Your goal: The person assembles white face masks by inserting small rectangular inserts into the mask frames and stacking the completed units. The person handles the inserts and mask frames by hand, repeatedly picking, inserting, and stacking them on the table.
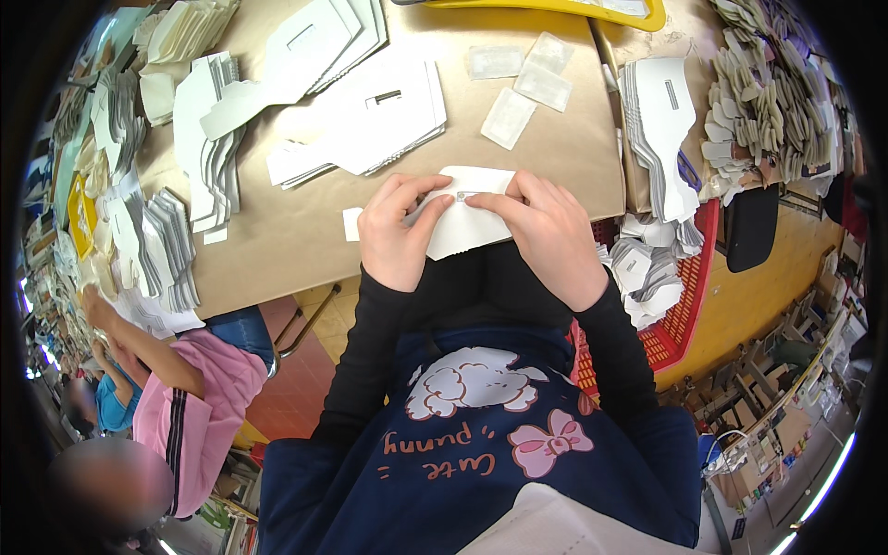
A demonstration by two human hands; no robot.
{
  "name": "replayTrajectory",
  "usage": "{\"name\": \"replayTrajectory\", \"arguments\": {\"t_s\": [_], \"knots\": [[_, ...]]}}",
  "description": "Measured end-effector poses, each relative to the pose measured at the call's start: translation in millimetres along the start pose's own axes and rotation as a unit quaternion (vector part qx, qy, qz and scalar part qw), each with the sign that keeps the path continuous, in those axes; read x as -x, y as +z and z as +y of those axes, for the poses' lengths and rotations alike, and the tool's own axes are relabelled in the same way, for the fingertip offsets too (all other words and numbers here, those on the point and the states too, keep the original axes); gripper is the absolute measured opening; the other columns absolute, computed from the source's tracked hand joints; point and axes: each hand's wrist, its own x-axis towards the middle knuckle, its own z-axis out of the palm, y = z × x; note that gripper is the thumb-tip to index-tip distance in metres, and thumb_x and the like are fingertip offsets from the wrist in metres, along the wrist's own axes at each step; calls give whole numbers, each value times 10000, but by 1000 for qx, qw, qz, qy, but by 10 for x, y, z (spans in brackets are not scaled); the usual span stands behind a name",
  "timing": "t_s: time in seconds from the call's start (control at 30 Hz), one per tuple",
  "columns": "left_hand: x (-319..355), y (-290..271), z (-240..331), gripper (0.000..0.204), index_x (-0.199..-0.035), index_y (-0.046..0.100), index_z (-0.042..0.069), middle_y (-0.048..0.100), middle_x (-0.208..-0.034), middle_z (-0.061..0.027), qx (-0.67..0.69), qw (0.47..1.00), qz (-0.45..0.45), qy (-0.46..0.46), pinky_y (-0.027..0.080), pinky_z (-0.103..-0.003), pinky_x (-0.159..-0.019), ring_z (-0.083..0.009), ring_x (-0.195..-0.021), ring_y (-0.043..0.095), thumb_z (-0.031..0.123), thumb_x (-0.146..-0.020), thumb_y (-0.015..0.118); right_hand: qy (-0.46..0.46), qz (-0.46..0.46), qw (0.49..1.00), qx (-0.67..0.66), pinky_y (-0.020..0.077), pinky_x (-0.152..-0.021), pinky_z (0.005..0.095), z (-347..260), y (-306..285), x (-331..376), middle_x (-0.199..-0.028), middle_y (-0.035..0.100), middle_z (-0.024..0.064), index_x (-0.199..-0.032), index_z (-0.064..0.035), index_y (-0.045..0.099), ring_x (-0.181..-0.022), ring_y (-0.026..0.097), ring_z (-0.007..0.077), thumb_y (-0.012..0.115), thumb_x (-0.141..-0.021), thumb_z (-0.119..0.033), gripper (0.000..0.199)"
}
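Observation:
A white sheet piece with a small slot is held at the table's near edge, in front of my body. My left hand grips its left side, thumb on top close to the slot and fingers bent at the upper edge. From the other side my right hand holds it, thumb tip pressed beside the slot and fingers curled over the right edge. Both thumbs nearly meet there. Just left of my left hand lies a small white rectangle. Beyond the hands are several translucent whitish rectangular pieces.
Fanned stacks of white slotted pieces cover the far left of the brown table. Another stack stands to the right, above a red basket holding more. A yellow tray sits at the back. A person in pink works at left.

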Motion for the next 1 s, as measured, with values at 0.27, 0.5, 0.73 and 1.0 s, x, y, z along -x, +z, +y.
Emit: {"name": "replayTrajectory", "arguments": {"t_s": [0.27,0.5,0.73,1.0], "knots": [[-6,3,33,214,-1023,753,15,574,-794,-26,-29,1000,0,0,376,-267,-603,-115,-664,414,63,-815,765,4,-5,1000,-9,485,-698,363,9,3,5,-802,530,40,-1056,-174,761,-790,598,231,676,-810,-33,296],[-17,-2,45,217,-1029,757,30,533,-784,-26,-37,999,-11,0,375,-279,-607,-126,-661,408,65,-815,760,124,6,980,-155,490,-674,375,60,34,44,-835,558,66,-1132,-129,715,-754,603,248,710,-826,-44,318],[-16,6,46,219,-1030,760,37,512,-767,-34,-45,999,-8,0,375,-289,-607,-134,-660,413,73,-814,762,101,38,985,-134,486,-649,375,67,109,51,-829,569,63,-1111,-121,727,-729,604,255,743,-819,-72,296],[-12,8,47,205,-1013,769,39,541,-761,-32,-37,999,5,-2,372,-285,-587,-127,-636,412,85,-813,774,30,62,997,-23,425,-580,333,47,134,66,-749,462,6,-1012,-241,788,-655,525,180,740,-779,-77,289]]}}
